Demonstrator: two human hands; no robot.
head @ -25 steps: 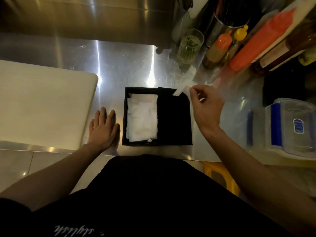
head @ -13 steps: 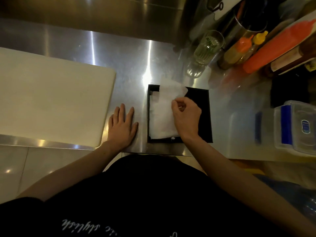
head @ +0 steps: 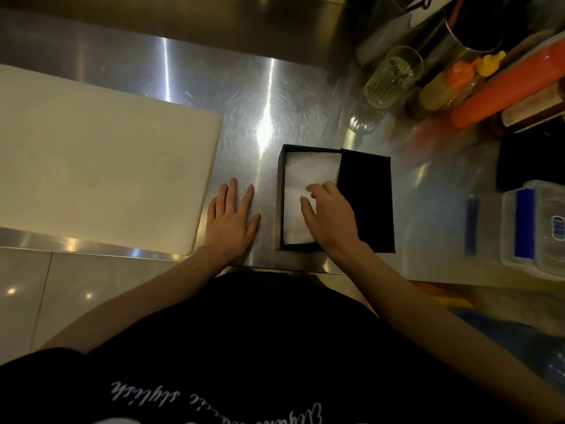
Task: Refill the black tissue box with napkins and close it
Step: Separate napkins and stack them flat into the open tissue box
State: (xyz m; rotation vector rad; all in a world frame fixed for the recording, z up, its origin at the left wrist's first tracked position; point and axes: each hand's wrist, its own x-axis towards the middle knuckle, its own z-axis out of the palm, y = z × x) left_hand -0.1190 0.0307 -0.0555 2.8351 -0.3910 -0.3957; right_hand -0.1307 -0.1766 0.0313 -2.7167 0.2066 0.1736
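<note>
The black tissue box (head: 371,206) sits open on the steel counter near its front edge. Its left half holds a stack of white napkins (head: 308,174); the right half looks black and bare. My right hand (head: 331,214) lies over the near part of the stack, fingers spread and pressing the top napkin flat. My left hand (head: 230,217) rests palm down on the counter just left of the box, fingers straight, holding nothing. No lid is visible apart from the box.
A large cream cutting board (head: 97,166) covers the counter's left. At the back right stand a glass (head: 393,76), sauce bottles (head: 504,87) and a metal pot (head: 470,29). A clear plastic container with blue clips (head: 538,228) sits at the right.
My right hand brought a napkin from the back right over the box, laid it on the stack and now presses it down. The view shifted rightward; my left hand stayed put.
</note>
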